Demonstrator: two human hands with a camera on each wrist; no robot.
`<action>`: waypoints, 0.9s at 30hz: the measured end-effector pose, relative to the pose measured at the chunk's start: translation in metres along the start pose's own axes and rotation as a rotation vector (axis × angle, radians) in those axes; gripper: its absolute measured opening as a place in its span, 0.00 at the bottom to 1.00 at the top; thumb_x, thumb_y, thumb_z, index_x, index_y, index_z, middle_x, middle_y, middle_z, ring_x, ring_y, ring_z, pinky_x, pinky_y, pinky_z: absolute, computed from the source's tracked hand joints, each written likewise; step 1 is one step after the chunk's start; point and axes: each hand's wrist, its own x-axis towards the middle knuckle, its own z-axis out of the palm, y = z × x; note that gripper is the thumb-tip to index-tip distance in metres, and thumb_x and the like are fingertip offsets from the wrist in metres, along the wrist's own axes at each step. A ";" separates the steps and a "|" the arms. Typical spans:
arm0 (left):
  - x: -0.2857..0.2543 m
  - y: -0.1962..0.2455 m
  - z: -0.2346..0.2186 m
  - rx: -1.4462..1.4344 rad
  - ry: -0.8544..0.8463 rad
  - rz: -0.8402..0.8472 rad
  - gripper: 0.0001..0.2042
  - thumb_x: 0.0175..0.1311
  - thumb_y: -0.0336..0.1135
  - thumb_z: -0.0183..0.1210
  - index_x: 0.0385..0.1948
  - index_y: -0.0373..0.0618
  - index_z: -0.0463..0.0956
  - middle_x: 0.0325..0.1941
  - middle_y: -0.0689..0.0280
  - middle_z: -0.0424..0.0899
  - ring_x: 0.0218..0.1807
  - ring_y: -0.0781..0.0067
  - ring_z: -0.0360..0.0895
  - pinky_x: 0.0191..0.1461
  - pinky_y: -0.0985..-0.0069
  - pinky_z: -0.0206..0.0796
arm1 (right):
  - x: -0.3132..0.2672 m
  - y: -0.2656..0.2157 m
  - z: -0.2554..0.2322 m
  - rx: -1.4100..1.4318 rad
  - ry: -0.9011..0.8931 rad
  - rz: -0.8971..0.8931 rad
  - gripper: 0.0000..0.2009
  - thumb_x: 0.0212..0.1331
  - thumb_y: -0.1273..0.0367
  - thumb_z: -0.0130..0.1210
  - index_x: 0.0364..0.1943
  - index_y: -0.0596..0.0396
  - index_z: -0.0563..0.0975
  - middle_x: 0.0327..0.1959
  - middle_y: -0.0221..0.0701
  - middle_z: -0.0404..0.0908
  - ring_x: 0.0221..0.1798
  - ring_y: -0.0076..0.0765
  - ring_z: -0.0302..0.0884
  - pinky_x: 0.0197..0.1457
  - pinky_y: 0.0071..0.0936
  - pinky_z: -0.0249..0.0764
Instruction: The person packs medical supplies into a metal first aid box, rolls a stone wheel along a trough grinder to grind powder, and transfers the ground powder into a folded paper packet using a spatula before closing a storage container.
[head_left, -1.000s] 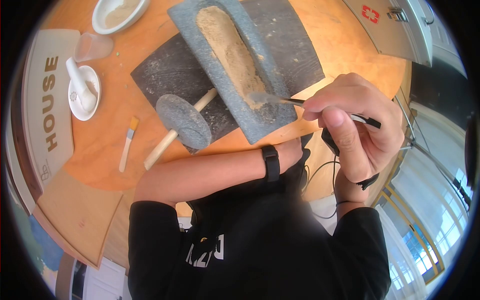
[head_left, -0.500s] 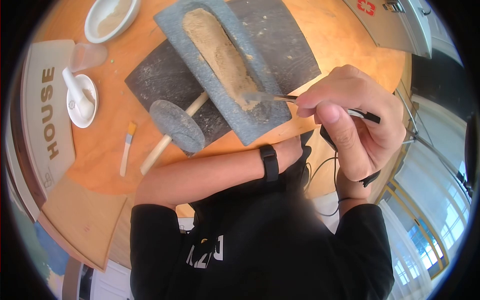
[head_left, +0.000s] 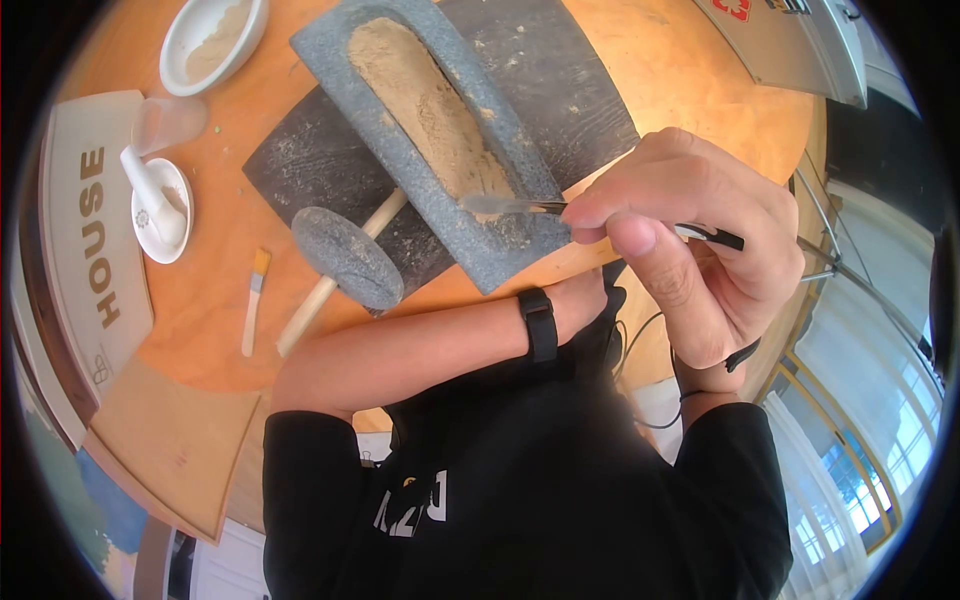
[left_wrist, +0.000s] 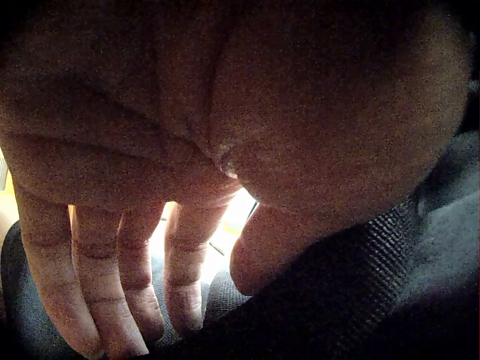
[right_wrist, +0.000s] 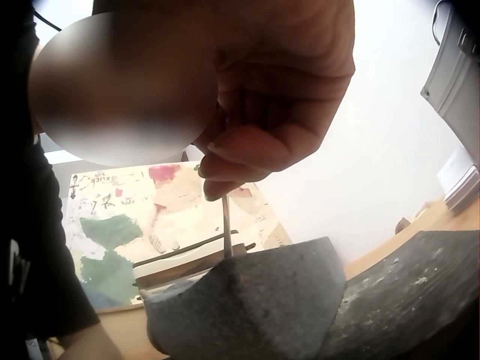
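My right hand point(head_left: 690, 240) pinches a thin metal spatula point(head_left: 520, 207) with a black handle. Its flat tip lies at the near end of a grey stone trough point(head_left: 520, 235) that holds a strip of tan powder point(head_left: 420, 100). In the right wrist view, fingers point(right_wrist: 247, 150) grip the spatula shaft point(right_wrist: 226, 225) just above the trough's end point(right_wrist: 247, 307). My left forearm, with a black wristband point(head_left: 538, 325), lies across my chest. My left hand point(left_wrist: 172, 300) rests against dark cloth, its fingers straight and holding nothing.
A stone roller on a wooden stick point(head_left: 347, 258) lies by the trough on a dark mat point(head_left: 580, 90). To the left are a small brush point(head_left: 254, 300), a white mortar with pestle point(head_left: 160, 205), a plastic cup point(head_left: 170, 122), a white bowl point(head_left: 172, 30) and a HOUSE board point(head_left: 95, 240).
My right hand has slid the spatula tip a little left over the trough's near end. My left arm has stayed where it was.
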 end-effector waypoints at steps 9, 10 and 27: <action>0.003 0.001 0.004 -0.001 0.021 -0.019 0.13 0.56 0.30 0.58 0.41 0.42 0.86 0.46 0.57 0.82 0.51 0.57 0.79 0.56 0.63 0.69 | 0.000 -0.010 0.003 0.111 0.115 0.087 0.09 0.60 0.67 0.58 0.29 0.60 0.81 0.27 0.35 0.82 0.26 0.28 0.75 0.29 0.22 0.68; 0.013 0.000 0.003 -0.001 0.026 -0.024 0.13 0.56 0.30 0.58 0.41 0.42 0.86 0.46 0.57 0.82 0.51 0.57 0.79 0.56 0.63 0.69 | 0.000 -0.010 0.003 0.113 0.124 0.077 0.10 0.60 0.66 0.58 0.30 0.60 0.81 0.27 0.35 0.82 0.26 0.27 0.74 0.29 0.21 0.67; 0.032 -0.003 0.007 -0.002 0.109 -0.113 0.13 0.56 0.30 0.58 0.40 0.42 0.87 0.45 0.57 0.83 0.51 0.58 0.79 0.56 0.63 0.69 | 0.005 -0.010 0.010 -0.062 0.015 -0.202 0.06 0.58 0.74 0.55 0.33 0.60 0.82 0.28 0.36 0.81 0.26 0.31 0.76 0.28 0.23 0.69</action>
